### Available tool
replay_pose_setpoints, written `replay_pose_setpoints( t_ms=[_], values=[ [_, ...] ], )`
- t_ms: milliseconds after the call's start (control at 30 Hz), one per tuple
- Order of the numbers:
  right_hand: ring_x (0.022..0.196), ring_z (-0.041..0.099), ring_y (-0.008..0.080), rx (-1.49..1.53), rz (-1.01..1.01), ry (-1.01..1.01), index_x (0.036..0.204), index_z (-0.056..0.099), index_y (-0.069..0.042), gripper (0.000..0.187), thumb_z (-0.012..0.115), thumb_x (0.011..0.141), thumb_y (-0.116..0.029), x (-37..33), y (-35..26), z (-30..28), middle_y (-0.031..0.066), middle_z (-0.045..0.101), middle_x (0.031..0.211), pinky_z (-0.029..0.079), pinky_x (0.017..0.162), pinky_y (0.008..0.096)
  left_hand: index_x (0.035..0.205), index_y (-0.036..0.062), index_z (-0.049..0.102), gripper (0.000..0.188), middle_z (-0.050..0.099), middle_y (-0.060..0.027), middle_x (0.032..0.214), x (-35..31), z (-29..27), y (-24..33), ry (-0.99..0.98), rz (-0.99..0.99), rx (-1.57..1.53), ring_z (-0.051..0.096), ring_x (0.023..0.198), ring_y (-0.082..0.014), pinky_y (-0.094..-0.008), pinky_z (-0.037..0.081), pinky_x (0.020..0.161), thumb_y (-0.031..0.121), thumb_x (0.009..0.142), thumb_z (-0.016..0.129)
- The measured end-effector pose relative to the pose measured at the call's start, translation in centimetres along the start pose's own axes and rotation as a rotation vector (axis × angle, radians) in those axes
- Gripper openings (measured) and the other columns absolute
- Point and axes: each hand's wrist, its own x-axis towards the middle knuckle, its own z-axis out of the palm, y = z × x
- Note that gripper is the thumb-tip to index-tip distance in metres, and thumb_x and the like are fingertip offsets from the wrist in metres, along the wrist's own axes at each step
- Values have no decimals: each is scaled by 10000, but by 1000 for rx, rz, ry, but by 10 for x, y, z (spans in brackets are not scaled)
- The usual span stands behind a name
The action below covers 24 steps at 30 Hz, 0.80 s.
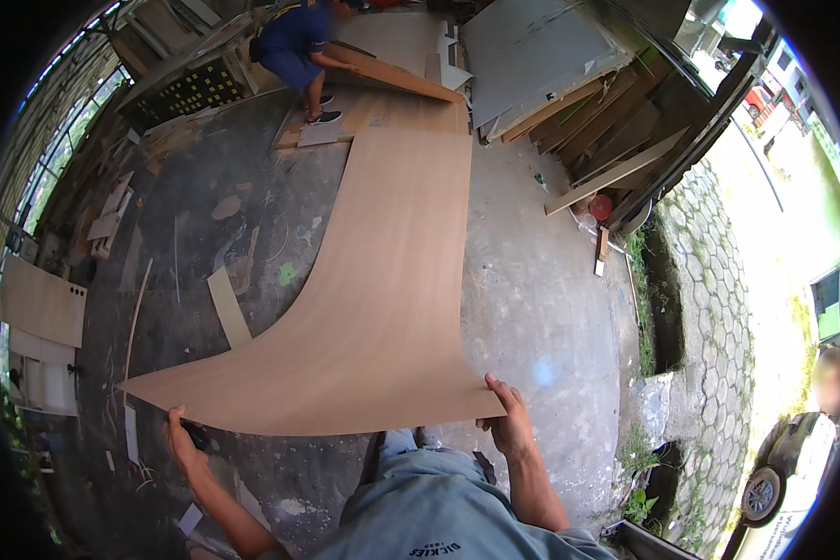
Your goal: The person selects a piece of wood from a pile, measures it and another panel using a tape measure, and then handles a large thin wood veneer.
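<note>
A long, thin sheet of light brown plywood (392,243) stretches from my hands to the far end of the floor. Its near end is raised and bends upward in a curve. At the near left edge my left hand (182,437) grips the sheet, fingers partly hidden beneath it. My right hand (506,411) pinches the near right corner, thumb on top. The far end lies by a stack of wooden boards (397,110). There a person in dark blue (294,45) bends over and holds the edge of a darker brown board (397,73).
A large grey panel (532,61) leans over several boards at the back right. A narrow wood strip (229,308) lies on the concrete floor (541,308) left of the sheet. Right of the floor run a drainage gap (665,308) and hexagonal paving (714,280). A parked vehicle (789,467) stands beyond.
</note>
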Motion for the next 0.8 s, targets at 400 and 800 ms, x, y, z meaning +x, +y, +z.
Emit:
replay_pose_setpoints(
  t_ms=[400, 800],
  values=[
    [525, 450, 137, -745, -559, -111, 653, 456, -37, 402, 796, 685, -250, -18, 61, -11, 31, 504, 598, 395, 483, 287, 776, 23, 599, 228, 546, -34, 656, 46, -19, 34, -34, 178, 54, 514, 592, -152, -298, 395, 587, 243, 752, 653],
    [604, 536, 266, -1201, -832, -382, 561, 497, -27, 507, 757, 716, -433, 75, 3, 10, 76, 490, 616, 447, 540, 383, 631, 20, 580, 224, 550, -68, 559, 144, 119, 47, -176, 226, 208, 510, 516, -159, -286, 364, 530, 210, 742, 620]
  ],
)
